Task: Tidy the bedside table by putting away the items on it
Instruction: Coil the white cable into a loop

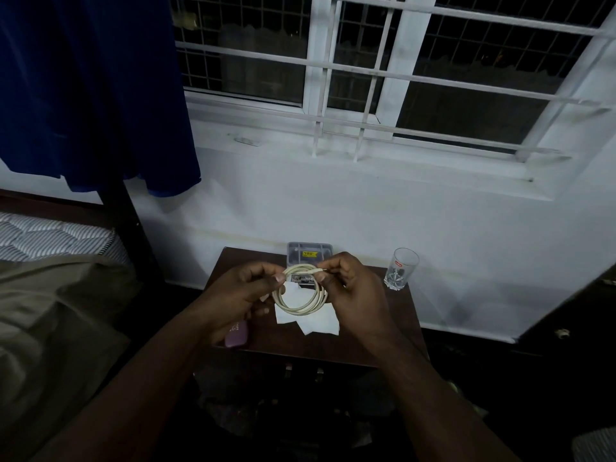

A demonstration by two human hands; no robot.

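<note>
A cream-white cable (301, 306) hangs in a coiled loop above the dark wooden bedside table (393, 338). My left hand (243, 291) pinches the coil at its upper left. My right hand (353, 288) grips the coil's upper right, with the cable's plug end between thumb and finger. Under the coil lie white paper sheets (315, 320). A grey plastic box (310, 253) with a yellow label stands at the table's back edge. A clear drinking glass (401, 268) stands upright at the back right corner. A purple case (237, 335) lies at the front left, partly hidden by my left wrist.
A bed with an olive cover (50, 311) and striped mattress (53, 236) lies to the left. A blue curtain (93, 88) hangs over it. A barred window (400, 71) sits above the white wall. Dark clutter fills the floor (283, 405) below the table front.
</note>
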